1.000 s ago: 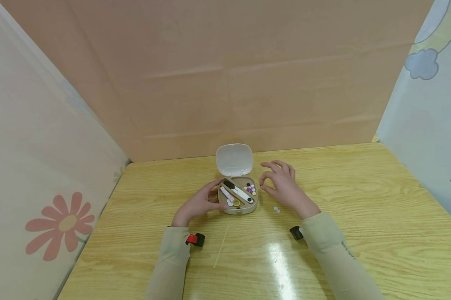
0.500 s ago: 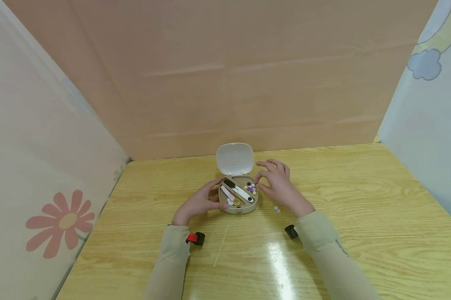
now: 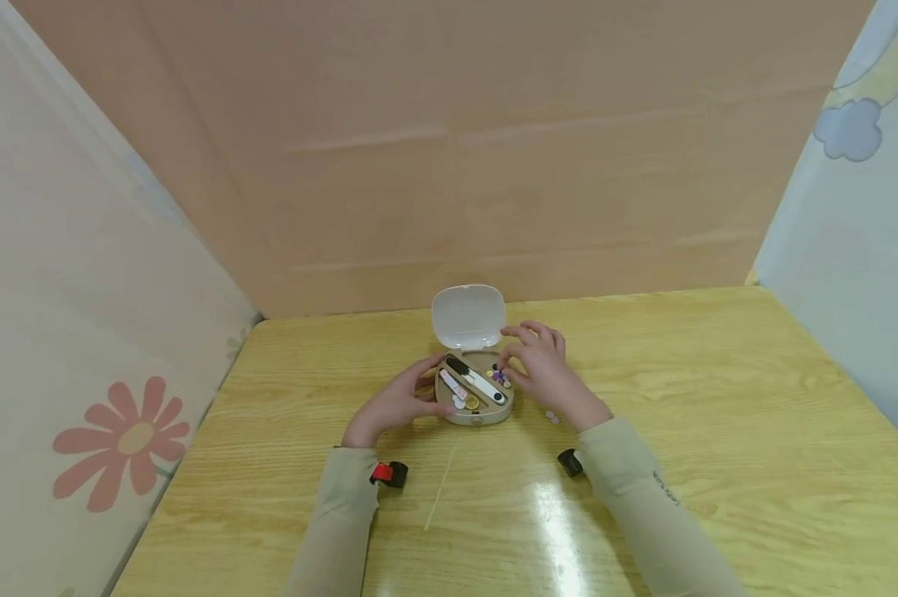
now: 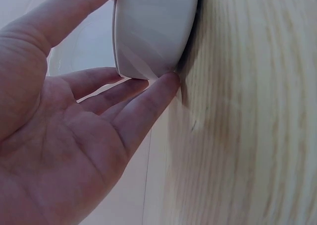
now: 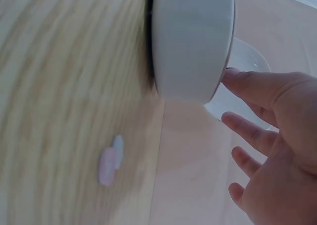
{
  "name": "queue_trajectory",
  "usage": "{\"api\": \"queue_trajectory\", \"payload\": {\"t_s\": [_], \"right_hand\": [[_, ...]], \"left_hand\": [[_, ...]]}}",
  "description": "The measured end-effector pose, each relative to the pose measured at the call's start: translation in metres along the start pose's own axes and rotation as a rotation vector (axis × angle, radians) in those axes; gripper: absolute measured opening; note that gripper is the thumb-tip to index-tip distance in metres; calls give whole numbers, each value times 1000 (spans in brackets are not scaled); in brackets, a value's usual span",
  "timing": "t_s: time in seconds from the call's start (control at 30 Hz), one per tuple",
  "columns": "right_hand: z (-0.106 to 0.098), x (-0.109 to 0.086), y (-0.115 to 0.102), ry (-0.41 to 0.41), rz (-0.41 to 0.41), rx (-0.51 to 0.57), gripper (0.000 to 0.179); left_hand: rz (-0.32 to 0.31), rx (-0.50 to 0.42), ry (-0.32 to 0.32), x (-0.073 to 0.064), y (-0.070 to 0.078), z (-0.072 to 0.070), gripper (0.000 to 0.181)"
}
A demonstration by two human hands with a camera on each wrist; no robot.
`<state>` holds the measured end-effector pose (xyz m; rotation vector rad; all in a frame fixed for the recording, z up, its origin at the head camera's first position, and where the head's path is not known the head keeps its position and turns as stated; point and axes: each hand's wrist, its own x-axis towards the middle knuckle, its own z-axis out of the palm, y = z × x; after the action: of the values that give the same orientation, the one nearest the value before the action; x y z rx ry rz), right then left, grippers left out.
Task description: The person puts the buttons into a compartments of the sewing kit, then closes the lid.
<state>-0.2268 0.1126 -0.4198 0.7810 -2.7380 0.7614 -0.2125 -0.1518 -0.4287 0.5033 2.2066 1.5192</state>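
Note:
A small pale sewing box (image 3: 478, 419) stands on the table with its lid (image 3: 468, 317) raised. My left hand (image 3: 396, 408) holds its left side, thumb at the front rim and fingers round the back; the left wrist view shows fingertips against the wall. My right hand (image 3: 549, 377) is over the right compartment, thumb and index finger pinching what looks like a small dark button, mostly hidden. Below them lie several mixed buttons (image 3: 498, 376). White-and-black thread snips (image 3: 477, 381) lie diagonally in the middle. A pink-and-white strip (image 3: 452, 385) and a gold ring-like piece (image 3: 472, 402) lie left.
Two small discs, one pink (image 5: 106, 166) and one whitish (image 5: 118, 151), lie on the table (image 3: 687, 398) right of the box. A thin pale strand (image 3: 441, 487) lies in front. A tan backdrop (image 3: 449, 166) rises behind the table.
My right hand has moved left from beside the box to over the button compartment, still pinching. The left hand keeps its hold and the box stays in place.

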Motion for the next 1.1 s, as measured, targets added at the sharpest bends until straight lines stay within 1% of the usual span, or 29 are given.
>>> {"api": "queue_trajectory", "payload": {"t_s": [0.23,0.4,0.57,0.73,0.97,1.1], "right_hand": [[5,-1,0,10,-2,-9,10],[6,-2,1,6,9,4,8],[5,-1,1,7,7,6,5],[1,1,1,22,-6,8,4],[0,1,2,14,0,22,5],[-2,-2,3,-2,9,86,7]], "left_hand": [[2,3,21,0,-2,1,90],[0,2,15,-1,-2,1,91],[-3,4,16,0,-2,0,91],[13,13,21,3,-2,-2,91],[-24,23,8,3,0,-3,93],[-33,15,8,0,0,-1,92]]}}
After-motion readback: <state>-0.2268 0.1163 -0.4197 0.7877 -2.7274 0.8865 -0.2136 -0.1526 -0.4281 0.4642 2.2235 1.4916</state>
